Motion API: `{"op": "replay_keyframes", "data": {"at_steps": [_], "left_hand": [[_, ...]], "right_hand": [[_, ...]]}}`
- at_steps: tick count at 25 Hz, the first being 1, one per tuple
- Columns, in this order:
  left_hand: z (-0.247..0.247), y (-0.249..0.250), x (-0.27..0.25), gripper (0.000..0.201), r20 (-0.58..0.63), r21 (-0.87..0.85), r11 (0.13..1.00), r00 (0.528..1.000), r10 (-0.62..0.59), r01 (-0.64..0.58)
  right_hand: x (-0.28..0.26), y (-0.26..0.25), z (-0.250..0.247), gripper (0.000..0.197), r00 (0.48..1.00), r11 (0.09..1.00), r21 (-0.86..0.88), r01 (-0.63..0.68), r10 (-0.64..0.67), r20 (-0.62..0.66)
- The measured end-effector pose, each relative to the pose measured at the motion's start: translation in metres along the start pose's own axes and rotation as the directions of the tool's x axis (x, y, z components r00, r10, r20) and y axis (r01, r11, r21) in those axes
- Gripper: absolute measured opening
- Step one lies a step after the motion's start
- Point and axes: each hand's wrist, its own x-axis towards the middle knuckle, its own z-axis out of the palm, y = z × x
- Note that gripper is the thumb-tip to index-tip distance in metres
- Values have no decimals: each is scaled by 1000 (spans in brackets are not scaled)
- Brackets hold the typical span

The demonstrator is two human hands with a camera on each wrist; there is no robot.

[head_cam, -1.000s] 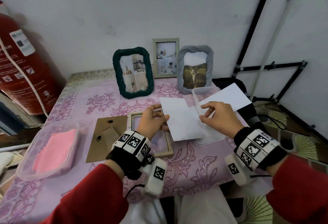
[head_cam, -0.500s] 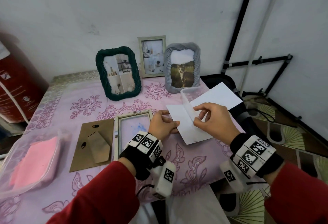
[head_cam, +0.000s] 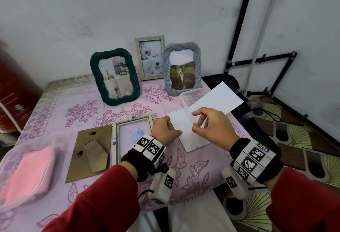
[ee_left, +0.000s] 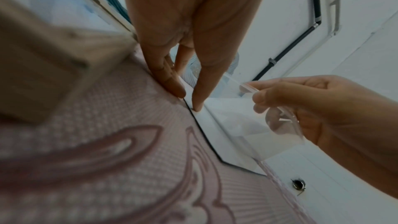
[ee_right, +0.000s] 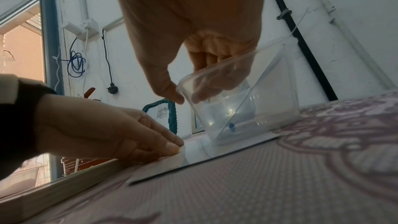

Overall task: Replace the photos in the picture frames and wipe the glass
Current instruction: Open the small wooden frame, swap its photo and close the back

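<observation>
At the far left of the surface (head_cam: pixel 55 106) I see a clear tub (head_cam: pixel 11 160) holding a pink cloth (head_cam: pixel 27 173), then a brown backing board (head_cam: pixel 88 150) lying flat, and just beside it the open frame (head_cam: pixel 132 121), also flat. My left hand (head_cam: pixel 163 130) has its grip released: straight fingertips (ee_left: pixel 197 101) press the near edge of a white photo (head_cam: pixel 191 139) onto the surface. To its right, my right hand (head_cam: pixel 211 127) pinches the rim of a clear container (ee_right: pixel 247 101), which is tilted up, one edge resting on that photo. A second white photo (head_cam: pixel 219 99) leans inside the container. Along the wall stand three frames: green (head_cam: pixel 114 77), beige (head_cam: pixel 150 57), and grey (head_cam: pixel 181 68) with a cat picture.
</observation>
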Motion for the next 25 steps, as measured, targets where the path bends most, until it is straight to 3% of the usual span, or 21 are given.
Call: {"op": "replay_keyframes", "data": {"at_steps": [4,7,9,11,13,15,18,21,25], "left_hand": [[2,9,1,58,-50,117,992,998,41,-35],[3,23,-2,53,-110,35,983,977,183,-180],[5,31,0,55,-68,89,953,952,297,-291],[7,36,3,59,34,254,901,934,356,-352],[9,37,6,62,117,373,858,936,333,-353],[11,37,7,63,158,388,864,946,282,-322],[13,34,7,65,175,349,885,949,263,-309],[12,32,8,65,173,348,883,947,270,-315],[12,33,8,65,181,350,882,946,267,-316]], "right_hand": [[1,1,-2,26,1000,996,91,2,-1,-13],[1,-1,-5,20,988,991,126,47,-28,-150],[2,0,-14,20,971,992,100,79,-53,-234],[6,5,-26,21,942,997,16,70,-61,-331],[13,13,-40,23,896,996,-93,-11,-31,-443],[19,23,-52,30,863,981,-146,-132,41,-504],[24,40,-62,48,881,962,-107,-250,180,-436],[25,52,-64,38,888,964,45,-264,261,-379],[27,55,-64,24,844,963,74,-259,263,-468]]}}
